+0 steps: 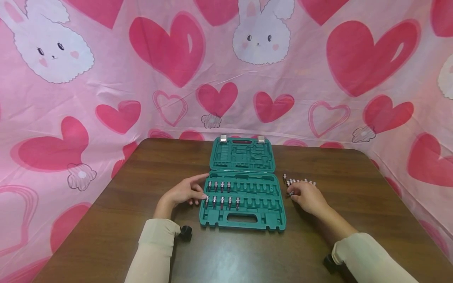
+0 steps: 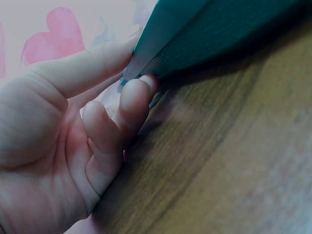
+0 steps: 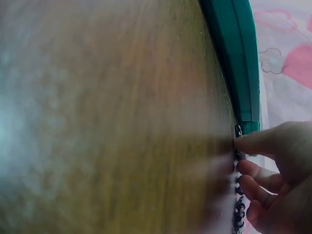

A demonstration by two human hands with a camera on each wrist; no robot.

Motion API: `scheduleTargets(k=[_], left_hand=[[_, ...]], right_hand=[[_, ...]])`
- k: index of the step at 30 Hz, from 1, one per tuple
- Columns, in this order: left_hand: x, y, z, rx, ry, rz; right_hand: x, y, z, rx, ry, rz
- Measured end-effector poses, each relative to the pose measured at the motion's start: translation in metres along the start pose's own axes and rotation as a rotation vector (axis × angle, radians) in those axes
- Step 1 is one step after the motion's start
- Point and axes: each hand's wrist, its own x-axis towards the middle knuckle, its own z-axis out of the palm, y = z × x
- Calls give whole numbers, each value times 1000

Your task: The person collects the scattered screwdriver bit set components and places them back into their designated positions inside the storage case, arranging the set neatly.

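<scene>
A green plastic tool case [image 1: 256, 225] lies unfolded on the table, its lid [image 1: 247, 157] toward the back. Several bit sockets [image 1: 221, 202] with chrome tops and dark shafts stand in the left slots of its two rows. At the case's left edge, my left hand [image 1: 185, 191] grips the rim, thumb on top and other fingers curled against the side [image 2: 117, 107]. Right of the case, my right hand [image 1: 307, 196] pinches a bit socket [image 3: 238, 131] between thumb and fingers, low over the table. More loose bit sockets [image 1: 289, 182] lie behind that hand, which partly hides them.
The brown wooden table [image 1: 233, 255] carries the case and the loose pieces. A pink curtain with hearts and rabbits [image 1: 219, 59] hangs behind and at both sides. The case has two latches [image 1: 223, 138] at the lid's far edge.
</scene>
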Motion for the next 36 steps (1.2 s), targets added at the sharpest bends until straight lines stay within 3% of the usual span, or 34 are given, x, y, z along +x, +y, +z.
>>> scheduleTargets(k=[9, 16, 27, 36], left_hand=[[0, 0, 0, -6, -3, 3], [-2, 2, 0, -11, -6, 5], [0, 0, 0, -4, -9, 13], [-2, 3, 0, -16, -7, 7]], right_hand=[[0, 0, 1, 12, 2, -11], [1, -1, 5, -10, 31, 33], [1, 0, 5, -8, 0, 75], [1, 1, 6, -2, 25, 34]])
